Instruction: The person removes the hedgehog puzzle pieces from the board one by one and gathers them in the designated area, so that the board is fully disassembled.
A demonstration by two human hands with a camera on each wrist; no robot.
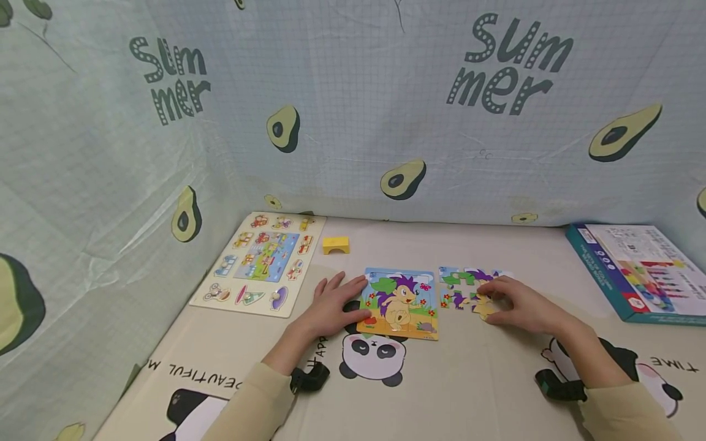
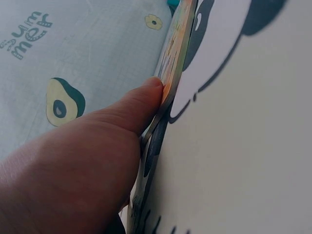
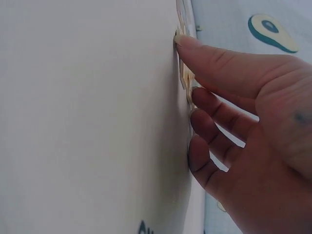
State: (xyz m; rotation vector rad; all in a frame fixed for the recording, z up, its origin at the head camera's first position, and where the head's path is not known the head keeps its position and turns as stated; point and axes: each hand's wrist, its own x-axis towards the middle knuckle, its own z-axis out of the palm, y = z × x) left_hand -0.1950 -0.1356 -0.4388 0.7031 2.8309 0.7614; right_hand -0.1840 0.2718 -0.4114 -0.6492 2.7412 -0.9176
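We count two hands over the desk [image 1: 469,380], both working near the middle of the head view. The left hand [image 1: 335,306] has its fingers spread, touching the left edge of the one hedgehog puzzle board [image 1: 399,306], which lies flat at the centre of the frame, its picture whole. In the left wrist view we see the thumb laid along that board's edge. Just right of the board lies one group of loose puzzle pieces [image 1: 458,300]. There the right hand [image 1: 521,303] pinches a tan piece at the group's right side between thumb and fingers; since the fingers cover part of the group, we cannot give a sure count of its pieces.

At the left of the frame we find one peg puzzle board [image 1: 233,305] with a blue picture in its middle, and just beside its upper right edge stands one yellow arch block [image 1: 336,245]. One teal box [image 1: 651,275] lies at the right edge. We see two black wrist devices [image 1: 310,378], one on each wrist, and two beige sleeves [image 1: 259,401]. Across the top, the patterned cloth [image 1: 342,73] bears two "SUMMER" prints among its avocados.
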